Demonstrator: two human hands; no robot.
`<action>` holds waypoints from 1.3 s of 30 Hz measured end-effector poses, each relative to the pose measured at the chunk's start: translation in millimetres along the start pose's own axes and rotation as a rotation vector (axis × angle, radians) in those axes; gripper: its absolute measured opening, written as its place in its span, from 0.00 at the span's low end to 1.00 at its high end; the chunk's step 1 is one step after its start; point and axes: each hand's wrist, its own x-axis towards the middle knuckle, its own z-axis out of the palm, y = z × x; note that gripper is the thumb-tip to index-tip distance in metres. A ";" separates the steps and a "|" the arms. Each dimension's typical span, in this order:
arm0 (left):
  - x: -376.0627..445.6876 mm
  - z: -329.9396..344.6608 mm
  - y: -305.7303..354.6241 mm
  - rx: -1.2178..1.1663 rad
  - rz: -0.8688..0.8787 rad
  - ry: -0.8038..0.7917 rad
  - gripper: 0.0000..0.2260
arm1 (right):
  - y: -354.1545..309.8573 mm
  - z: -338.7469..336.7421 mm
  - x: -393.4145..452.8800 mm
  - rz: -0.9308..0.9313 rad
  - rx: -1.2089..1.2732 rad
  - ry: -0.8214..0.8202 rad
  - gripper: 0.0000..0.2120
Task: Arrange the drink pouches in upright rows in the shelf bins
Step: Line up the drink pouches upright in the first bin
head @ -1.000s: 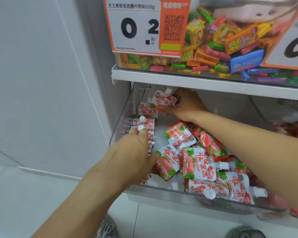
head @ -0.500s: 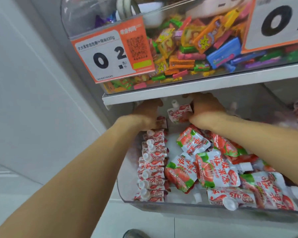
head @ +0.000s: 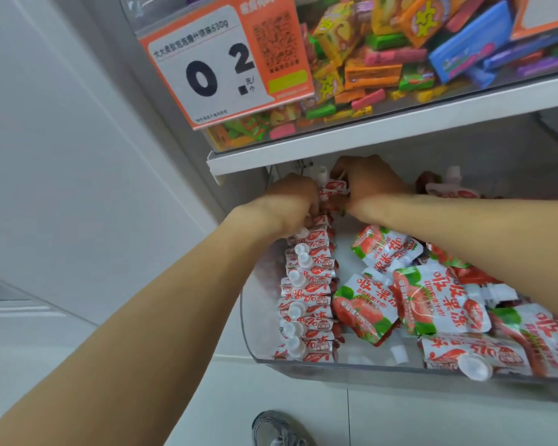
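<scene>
A clear plastic bin [head: 319, 365] on the lower shelf holds red-and-white strawberry drink pouches with white caps. An upright row of pouches [head: 306, 304] runs along the bin's left wall from front to back. Loose pouches [head: 409, 297] lie flat in a pile to the right. At the far end of the row, under the shelf above, my left hand [head: 290, 204] and my right hand [head: 371, 188] both grip one upright pouch [head: 332, 188] between them. Their fingertips are hidden behind the pouch and the shelf edge.
The white shelf edge [head: 384, 133] hangs just above both hands. On it stands a bin of colourful candy [head: 384, 59] with an orange price tag [head: 226, 59]. A white wall lies to the left, and a grey shoe [head: 277, 429] stands on the tiled floor below.
My left hand has left the front of the row and reached to the back of the bin. Both hands have closed in on the one pouch there. The camera has tilted.
</scene>
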 end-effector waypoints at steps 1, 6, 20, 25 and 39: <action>-2.0 -1.8 -0.8 0.004 0.001 0.020 0.08 | -3.5 1.1 1.2 -0.033 -0.004 -0.005 0.17; -52.0 -10.0 -0.6 0.038 -0.003 0.262 0.10 | -17.9 12.9 10.3 -0.158 -0.168 -0.044 0.10; -171.1 37.2 30.6 -0.564 -0.585 0.391 0.12 | -8.9 13.5 9.5 -0.214 0.041 -0.266 0.07; -172.0 35.6 30.0 -0.660 -0.574 0.367 0.14 | -3.5 7.2 16.8 -0.176 0.001 -0.362 0.10; -173.9 32.1 35.2 -0.656 -0.582 0.393 0.13 | -25.9 5.4 11.1 0.088 0.107 -0.534 0.13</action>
